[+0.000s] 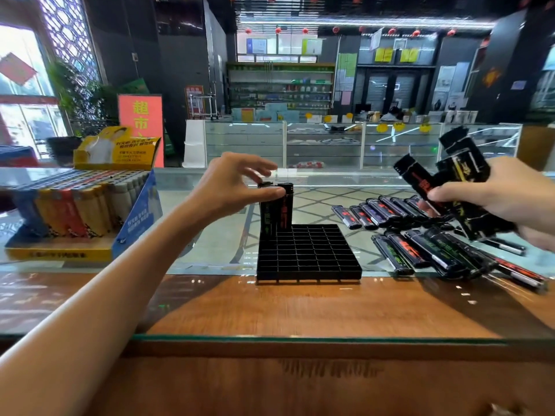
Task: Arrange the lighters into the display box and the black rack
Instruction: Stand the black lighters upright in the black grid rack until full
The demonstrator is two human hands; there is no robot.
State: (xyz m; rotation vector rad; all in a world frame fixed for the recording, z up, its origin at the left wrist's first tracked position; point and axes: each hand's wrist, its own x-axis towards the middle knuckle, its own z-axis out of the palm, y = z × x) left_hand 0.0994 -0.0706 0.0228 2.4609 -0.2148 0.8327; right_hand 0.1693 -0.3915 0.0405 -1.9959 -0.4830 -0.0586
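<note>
We see a black rack [309, 253] sitting on the glass-topped wooden counter [270, 310], its grid of small square cells mostly bare. Two black lighters stand upright in its far left corner, side by side: one with green lettering [268, 216] and one with red lettering [285, 207]. The left hand [237, 184] reaches in from the lower left, and its fingers [271, 193] are pinched on the top of the green-lettered lighter, thumb in front and the other fingertips curled over the cap.

The right hand [492, 199], at the right edge, is closed around a fanned bunch of black lighters [450, 181] held up above the counter, their ends pointing up and to the left.

Below that hand, a loose pile of black lighters [420, 235] lies flat on the glass to the right of the rack, in two rough rows, some marked in red, some in green, a few with silver ends.

On the left of the counter stands the display box [78, 211], blue and yellow, tilted back with a raised yellow card behind it. It is packed with rows of upright lighters in blue, orange, red, yellow and grey, well apart from the rack.
</note>
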